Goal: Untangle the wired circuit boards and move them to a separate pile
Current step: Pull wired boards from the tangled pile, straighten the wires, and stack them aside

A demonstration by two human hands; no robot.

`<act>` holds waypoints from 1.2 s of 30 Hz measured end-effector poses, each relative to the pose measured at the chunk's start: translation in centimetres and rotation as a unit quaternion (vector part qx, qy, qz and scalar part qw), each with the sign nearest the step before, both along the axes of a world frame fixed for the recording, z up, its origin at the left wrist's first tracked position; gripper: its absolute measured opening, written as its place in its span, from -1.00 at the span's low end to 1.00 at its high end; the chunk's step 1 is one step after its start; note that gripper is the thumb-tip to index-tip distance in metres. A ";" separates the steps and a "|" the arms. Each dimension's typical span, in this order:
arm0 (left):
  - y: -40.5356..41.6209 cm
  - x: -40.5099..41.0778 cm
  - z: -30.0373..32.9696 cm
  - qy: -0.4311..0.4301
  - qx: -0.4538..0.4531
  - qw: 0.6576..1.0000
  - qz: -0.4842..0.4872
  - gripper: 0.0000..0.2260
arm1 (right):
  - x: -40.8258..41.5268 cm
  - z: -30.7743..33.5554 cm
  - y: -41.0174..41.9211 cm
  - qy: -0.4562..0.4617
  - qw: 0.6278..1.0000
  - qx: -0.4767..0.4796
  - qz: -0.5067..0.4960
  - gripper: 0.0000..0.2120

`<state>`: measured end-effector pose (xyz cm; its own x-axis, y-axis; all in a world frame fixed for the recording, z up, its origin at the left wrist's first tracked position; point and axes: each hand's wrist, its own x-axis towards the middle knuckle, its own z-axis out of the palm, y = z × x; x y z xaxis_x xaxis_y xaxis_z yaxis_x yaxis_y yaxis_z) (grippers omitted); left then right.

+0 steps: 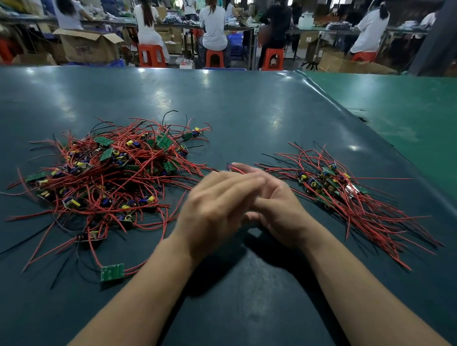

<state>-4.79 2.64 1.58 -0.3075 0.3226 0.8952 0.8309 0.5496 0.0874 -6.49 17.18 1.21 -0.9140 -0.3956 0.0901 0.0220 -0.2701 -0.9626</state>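
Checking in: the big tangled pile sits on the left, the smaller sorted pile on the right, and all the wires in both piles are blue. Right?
Not quite. The head view shows the wires are mostly red, with a few black, not blue. The rest holds: the big tangled pile sits on the left and the smaller sorted pile on the right of the table.

Two bare hands meet in the middle

Both arms reach forward from the bottom and come together. The left hand (219, 208) lies on top with its fingers straight and blurry, pointing to the right. The right hand (280, 209) sits just under it, partly hidden, so its fingers are hard to see
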 end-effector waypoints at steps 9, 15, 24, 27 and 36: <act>1.1 0.6 0.2 -0.020 -0.003 0.999 -0.033 -0.77 | -0.5 0.3 -0.2 0.035 0.975 -0.020 -0.219 -0.82; 0.6 1.0 -0.6 -0.117 -0.047 0.992 0.027 -0.76 | -1.1 1.2 1.1 -0.100 0.947 -0.205 -0.224 -0.79; 0.9 0.3 -1.0 -0.236 0.036 0.964 0.120 -0.54 | -0.5 1.9 1.3 -0.139 0.951 -0.260 -0.093 -0.74; 0.9 0.3 -1.0 -0.280 0.095 0.952 0.079 -0.48 | -0.4 1.9 1.2 -0.129 0.959 -0.241 -0.077 -0.75; 0.9 -0.9 -0.2 -0.410 0.434 0.794 -0.114 -0.84 | -0.3 1.4 0.5 -0.055 0.984 -0.138 -0.103 -0.82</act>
<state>-5.71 3.57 1.35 -0.9241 -0.1754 0.3396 0.3681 -0.1691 0.9143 -6.81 17.65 2.63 -0.9824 -0.1756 0.0643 0.0393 -0.5297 -0.8473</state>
